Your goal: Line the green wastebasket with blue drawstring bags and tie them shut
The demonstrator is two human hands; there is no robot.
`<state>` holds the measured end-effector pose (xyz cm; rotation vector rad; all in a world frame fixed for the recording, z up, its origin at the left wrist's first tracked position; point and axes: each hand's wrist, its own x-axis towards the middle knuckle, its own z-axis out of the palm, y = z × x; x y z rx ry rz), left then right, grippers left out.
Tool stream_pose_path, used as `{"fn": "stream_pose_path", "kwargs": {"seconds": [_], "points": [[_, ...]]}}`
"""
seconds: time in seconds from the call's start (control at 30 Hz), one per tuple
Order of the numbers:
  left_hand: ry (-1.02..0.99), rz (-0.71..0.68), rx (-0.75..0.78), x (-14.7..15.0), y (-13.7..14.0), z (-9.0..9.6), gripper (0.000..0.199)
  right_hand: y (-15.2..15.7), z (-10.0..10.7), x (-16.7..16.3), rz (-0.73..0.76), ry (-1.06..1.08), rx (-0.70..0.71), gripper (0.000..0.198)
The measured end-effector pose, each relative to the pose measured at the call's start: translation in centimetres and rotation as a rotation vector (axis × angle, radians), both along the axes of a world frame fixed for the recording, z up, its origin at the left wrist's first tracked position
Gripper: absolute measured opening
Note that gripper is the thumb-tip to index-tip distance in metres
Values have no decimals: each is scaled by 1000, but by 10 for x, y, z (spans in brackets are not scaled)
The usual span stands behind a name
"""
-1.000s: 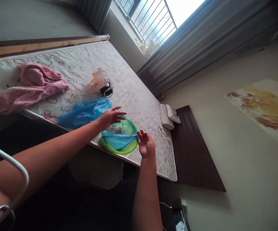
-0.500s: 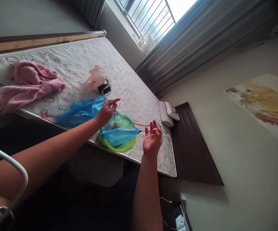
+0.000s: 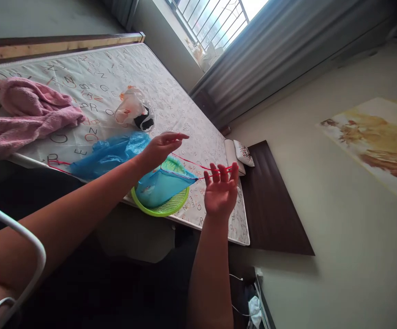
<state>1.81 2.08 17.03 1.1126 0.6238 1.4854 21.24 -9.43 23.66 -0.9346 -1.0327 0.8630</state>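
A blue plastic bag (image 3: 164, 185) with a red drawstring (image 3: 193, 162) sits in a green mesh basket (image 3: 160, 211) at the mattress edge. The drawstring stretches from the bag's mouth to my right hand (image 3: 221, 194), palm up, with the cord hooked across its partly spread fingers. Above the basket is my left hand (image 3: 164, 148), its fingers stretched out flat and nothing visible in them. It hides part of the bag's rim. More blue plastic (image 3: 112, 153) lies left of the basket, partly behind my left forearm, with a red cord at its far left end.
Pink fleecy cloth (image 3: 34, 112) lies on the lettered mattress (image 3: 185, 119), and a clear plastic bag (image 3: 133, 109) with something black lies nearby. Pillows (image 3: 241, 155) rest by the dark headboard (image 3: 274, 201). A white tube (image 3: 30, 237) curves in front at the left.
My left hand has moved right and slightly up, its fingers flatter. My right hand has risen a little, its fingers more spread. The bag's rim now stands higher over the basket.
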Motion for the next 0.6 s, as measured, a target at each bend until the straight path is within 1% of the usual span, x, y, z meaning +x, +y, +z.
{"fn": "stream_pose_path", "kwargs": {"seconds": [0.07,0.13,0.23,0.33,0.4,0.47,0.5,0.53,0.6], "points": [[50,86,83,-3,-1,6,22,0,2,-2,-40,-23,43,49],[62,123,110,-9,-2,11,20,1,3,-5,-100,-66,106,47],[18,103,81,-19,-1,15,21,1,3,-9,-211,-133,200,53],[-27,62,33,-26,2,12,28,0,2,-12,-317,-160,244,65],[-64,44,-13,-29,5,9,31,0,3,-13,-376,-172,270,69],[-133,-18,-80,-30,6,8,36,0,4,-12,-405,-193,288,72],[-177,-78,-118,-30,6,9,41,1,4,-12,-392,-197,280,72],[-222,-152,-152,-29,5,10,49,2,5,-11,-356,-192,258,72],[-283,-281,-200,-27,1,14,62,5,5,-9,-218,-165,171,70]]}}
